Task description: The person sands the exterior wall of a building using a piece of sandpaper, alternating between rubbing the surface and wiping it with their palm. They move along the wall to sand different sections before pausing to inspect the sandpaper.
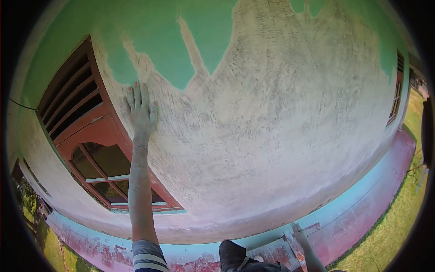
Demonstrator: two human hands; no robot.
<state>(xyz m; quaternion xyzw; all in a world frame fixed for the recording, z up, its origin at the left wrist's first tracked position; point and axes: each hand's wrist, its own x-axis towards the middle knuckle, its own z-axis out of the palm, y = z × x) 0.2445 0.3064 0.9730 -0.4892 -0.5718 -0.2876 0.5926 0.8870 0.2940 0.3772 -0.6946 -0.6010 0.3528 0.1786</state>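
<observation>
My left hand [142, 109] lies flat against the wall with fingers spread and pointing up, touching a pale, scraped-looking patch [253, 136] just below a jagged edge of green paint [167, 50]. Close beside it on the left is a red-brown window [97, 131] with louvres on top and glass panes below. Low at the right, my right hand [300, 235] is closed on a worn wooden frame [292, 247] with white and reddish stains. It appears small there, and part of its grip is hidden. No tool shows in my left hand.
A dark-clothed knee [232, 254] shows at the bottom centre beside the stained wood. Below the wall runs a light-blue and faded red ledge [358, 204]. Grass [385, 231] lies at the lower right, and another window [397, 90] is at the far right.
</observation>
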